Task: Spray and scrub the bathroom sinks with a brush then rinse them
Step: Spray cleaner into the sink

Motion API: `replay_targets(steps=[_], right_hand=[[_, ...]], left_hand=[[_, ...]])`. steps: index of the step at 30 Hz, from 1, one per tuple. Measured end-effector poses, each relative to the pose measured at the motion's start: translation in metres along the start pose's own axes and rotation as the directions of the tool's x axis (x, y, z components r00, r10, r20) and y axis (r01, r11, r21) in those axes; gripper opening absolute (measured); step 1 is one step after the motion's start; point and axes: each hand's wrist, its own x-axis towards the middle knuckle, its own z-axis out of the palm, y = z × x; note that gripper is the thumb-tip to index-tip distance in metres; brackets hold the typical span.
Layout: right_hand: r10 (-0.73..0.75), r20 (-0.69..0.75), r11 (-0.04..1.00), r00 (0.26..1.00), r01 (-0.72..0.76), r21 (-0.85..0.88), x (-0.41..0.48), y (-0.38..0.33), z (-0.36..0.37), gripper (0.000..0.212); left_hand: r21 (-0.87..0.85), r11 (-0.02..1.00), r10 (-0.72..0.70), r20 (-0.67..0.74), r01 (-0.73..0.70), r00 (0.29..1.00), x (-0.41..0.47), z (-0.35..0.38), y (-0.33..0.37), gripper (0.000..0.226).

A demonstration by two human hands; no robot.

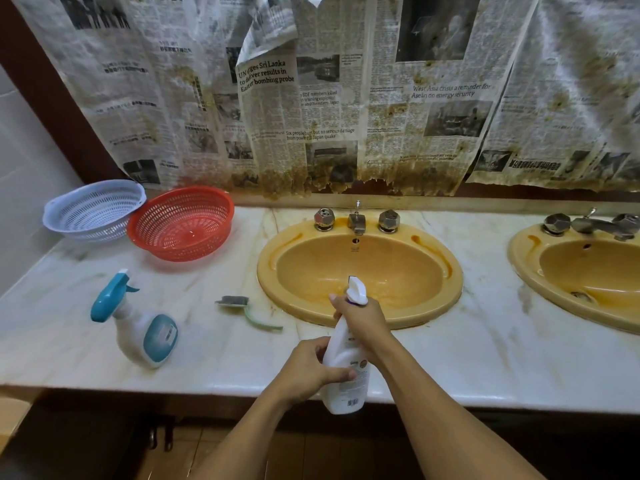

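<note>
The marble table [450, 362] carries two yellow-orange sinks. The nearer sink [268, 271] lies straight ahead and the second sink [519, 261] is well to its right, partly cut off by the frame edge. Both look grimy, with brown streaks on their rims and rusty staining around the taps [356, 221].

The step in hand looks like spraying, the first of the task. A white spray bottle [343, 344] is held tilted over the table's front edge, with its nozzle aimed into the nearer sink. The right hand [363, 320] has its fingers clamped round the bottle's neck at the trigger. The left hand [308, 368] has its fingers curled round the bottle's body to steady it. No mist shows, so I cannot tell whether any spray is coming out.

The next move probably calls for squeezing the trigger and sweeping the nozzle across the bowl and rim. After that the bottle would go down and the brush be picked up.

The brush [242, 306] lies untouched on the table just left of the nearer sink, with its green handle pointing toward the person.
</note>
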Motion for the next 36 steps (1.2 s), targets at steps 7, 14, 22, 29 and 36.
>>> replay_targets(steps=[7, 14, 22, 29, 36], right_hand=[[0.029, 0.161, 0.999, 0.986, -0.035, 0.035, 0.017, -0.009, 0.006, 0.024], [0.042, 0.304, 0.999, 0.952, -0.043, -0.002, 0.028, -0.008, 0.008, 0.034], [0.055, 0.358, 0.997, 0.932, -0.032, -0.070, 0.037, -0.004, -0.035, 0.037], [0.017, 0.462, 0.999, 0.887, 0.002, -0.042, 0.038, 0.001, -0.072, 0.020], [0.069, 0.362, 0.997, 0.930, -0.051, -0.058, 0.023, 0.005, -0.086, 0.036]], left_hand=[[-0.050, 0.999, -0.015, -0.121, 0.010, 0.993, -0.003, 0.000, 0.000, 0.037], [-0.079, 0.994, -0.094, -0.273, 0.075, 0.957, -0.009, 0.017, 0.009, 0.036], [-0.116, 0.987, -0.144, -0.364, 0.109, 0.920, -0.007, 0.076, 0.037, 0.031], [-0.161, 0.979, -0.183, -0.408, 0.127, 0.895, -0.007, 0.120, 0.057, 0.030], [-0.163, 0.977, -0.192, -0.404, 0.136, 0.895, -0.014, 0.139, 0.065, 0.027]])
